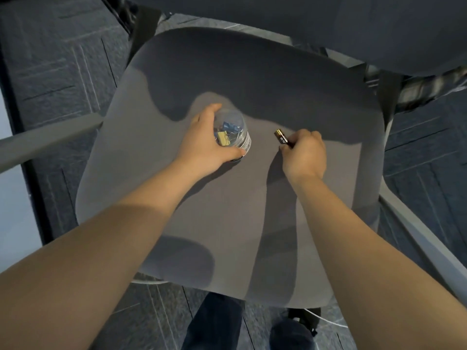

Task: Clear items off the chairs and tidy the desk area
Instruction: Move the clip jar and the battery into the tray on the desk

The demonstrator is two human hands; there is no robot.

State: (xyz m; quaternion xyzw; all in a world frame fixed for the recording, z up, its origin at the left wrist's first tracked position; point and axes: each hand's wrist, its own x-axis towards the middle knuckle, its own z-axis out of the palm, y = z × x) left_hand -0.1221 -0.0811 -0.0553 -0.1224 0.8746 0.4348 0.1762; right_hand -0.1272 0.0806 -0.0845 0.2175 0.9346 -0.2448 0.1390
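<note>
From my head view, my left hand (207, 142) is wrapped around a clear plastic jar (233, 131) of binder clips that stands on the grey chair seat (227, 223) near its middle, thumb on the near side and fingers curled round the far side. My right hand (304, 155), just off at three o'clock from the jar, is pinched closed on a battery (281, 138) whose long axis runs from my fingertips toward ten o'clock, its free end pointing at the jar. Both things are already gripped, so I judge the next move is simply lifting them clear of the seat together.
</note>
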